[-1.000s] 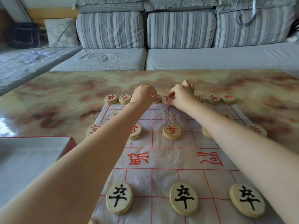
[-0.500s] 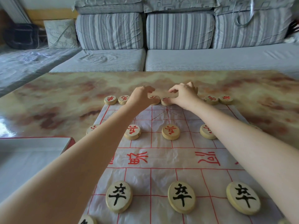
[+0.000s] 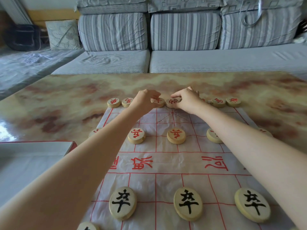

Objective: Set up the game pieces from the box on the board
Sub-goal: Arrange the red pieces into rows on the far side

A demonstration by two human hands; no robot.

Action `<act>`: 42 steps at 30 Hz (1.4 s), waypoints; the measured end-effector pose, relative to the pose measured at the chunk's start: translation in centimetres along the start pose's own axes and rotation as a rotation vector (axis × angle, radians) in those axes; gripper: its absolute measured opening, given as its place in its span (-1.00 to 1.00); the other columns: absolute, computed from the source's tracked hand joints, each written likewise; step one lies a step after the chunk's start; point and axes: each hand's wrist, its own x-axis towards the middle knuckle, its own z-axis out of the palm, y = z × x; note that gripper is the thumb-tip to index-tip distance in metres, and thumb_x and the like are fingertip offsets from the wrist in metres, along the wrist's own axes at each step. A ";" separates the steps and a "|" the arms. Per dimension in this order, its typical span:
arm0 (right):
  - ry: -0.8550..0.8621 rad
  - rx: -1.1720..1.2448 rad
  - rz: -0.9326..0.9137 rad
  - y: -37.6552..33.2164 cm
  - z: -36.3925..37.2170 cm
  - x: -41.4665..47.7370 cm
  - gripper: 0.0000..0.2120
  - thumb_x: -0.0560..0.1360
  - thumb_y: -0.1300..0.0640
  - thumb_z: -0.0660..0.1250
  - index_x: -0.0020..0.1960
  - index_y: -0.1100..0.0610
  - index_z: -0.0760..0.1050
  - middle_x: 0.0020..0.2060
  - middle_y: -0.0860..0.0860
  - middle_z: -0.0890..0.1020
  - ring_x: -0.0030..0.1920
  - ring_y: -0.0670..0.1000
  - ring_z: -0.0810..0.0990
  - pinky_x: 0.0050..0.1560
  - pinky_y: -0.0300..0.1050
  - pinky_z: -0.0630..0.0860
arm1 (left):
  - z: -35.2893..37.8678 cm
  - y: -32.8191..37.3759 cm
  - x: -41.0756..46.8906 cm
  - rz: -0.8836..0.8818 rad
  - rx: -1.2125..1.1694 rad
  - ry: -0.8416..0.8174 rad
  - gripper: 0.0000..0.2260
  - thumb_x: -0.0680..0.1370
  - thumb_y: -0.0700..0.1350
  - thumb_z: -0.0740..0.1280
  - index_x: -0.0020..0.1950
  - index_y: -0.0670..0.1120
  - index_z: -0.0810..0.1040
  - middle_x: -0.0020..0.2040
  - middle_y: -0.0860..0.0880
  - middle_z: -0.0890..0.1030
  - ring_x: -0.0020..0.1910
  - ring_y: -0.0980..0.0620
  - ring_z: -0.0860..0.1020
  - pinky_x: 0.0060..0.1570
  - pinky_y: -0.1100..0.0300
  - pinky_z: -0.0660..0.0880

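Note:
A white paper board (image 3: 166, 163) with red grid lines lies on the marbled table. Round wooden discs with red characters line its far edge, and a second red row stands nearer, among them one disc (image 3: 176, 136) in the middle. Three discs with black characters, such as the central one (image 3: 188, 203), sit near me. My left hand (image 3: 144, 100) reaches to the far row, fingers curled on a red disc (image 3: 157, 102). My right hand (image 3: 187, 98) pinches the neighbouring red disc (image 3: 172, 102). The box (image 3: 33, 156) stands at the left, its inside partly hidden by my arm.
A grey striped sofa (image 3: 182, 60) runs along the table's far side. The marbled table top (image 3: 66, 105) extends left and right of the board. A patterned cushion (image 3: 63, 34) and a dark bag (image 3: 21, 37) lie at the far left.
Both hands stay at the far row, shifting the two central red discs slightly. The view has tilted a little, so the near black discs sit higher in frame.

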 end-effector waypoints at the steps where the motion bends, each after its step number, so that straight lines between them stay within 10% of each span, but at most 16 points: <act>1: -0.003 0.046 0.013 0.0 -0.3 -0.2 -0.58 0.47 0.03 0.37 0.32 -0.04 0.45 0.27 0.13 0.35 0.34 0.17 0.24 0.32 -0.11 0.17 | 0.0 -0.1 -0.1 0.010 0.004 0.002 -0.59 0.40 -0.06 0.46 0.21 -0.13 0.53 0.15 -0.08 0.61 0.15 0.00 0.55 0.13 0.25 0.40; 11: 0.052 -0.068 -0.037 0.1 0.3 0.6 -0.65 0.37 -0.15 0.43 0.07 0.01 0.61 0.03 0.09 0.60 0.24 0.13 0.30 0.17 -0.07 0.20 | 0.3 0.1 -0.4 0.019 0.093 0.056 -0.63 0.39 -0.05 0.46 0.16 -0.13 0.57 0.09 -0.10 0.63 0.11 -0.06 0.54 0.06 0.20 0.38; 25: 0.064 -0.074 -0.045 0.0 0.5 0.3 -0.71 0.51 -0.05 0.31 0.18 0.01 0.56 0.09 0.12 0.49 0.29 0.13 0.26 0.22 -0.11 0.19 | 0.1 0.4 -0.7 0.038 0.077 0.055 -0.62 0.39 -0.10 0.46 0.16 -0.20 0.56 0.11 -0.14 0.62 0.10 -0.09 0.56 0.33 0.03 0.31; 29: 0.078 -0.066 -0.060 0.3 0.7 0.4 -0.71 0.51 -0.03 0.31 0.19 0.01 0.56 -0.17 -0.04 0.46 0.26 0.13 0.27 0.21 -0.08 0.19 | 0.2 0.4 -0.7 0.035 0.072 0.057 -0.62 0.40 -0.10 0.45 0.17 -0.20 0.55 0.12 -0.15 0.62 0.13 -0.09 0.54 0.35 0.02 0.28; 42: 0.101 0.019 -0.069 1.4 -0.4 0.1 -0.62 0.44 -0.04 0.37 0.24 0.01 0.51 0.25 0.04 0.47 0.29 0.12 0.29 0.25 -0.05 0.20 | 0.3 0.6 -0.6 0.034 0.112 0.067 -0.55 0.43 -0.01 0.42 0.28 -0.13 0.47 0.26 -0.14 0.49 0.28 -0.12 0.40 0.36 0.04 0.25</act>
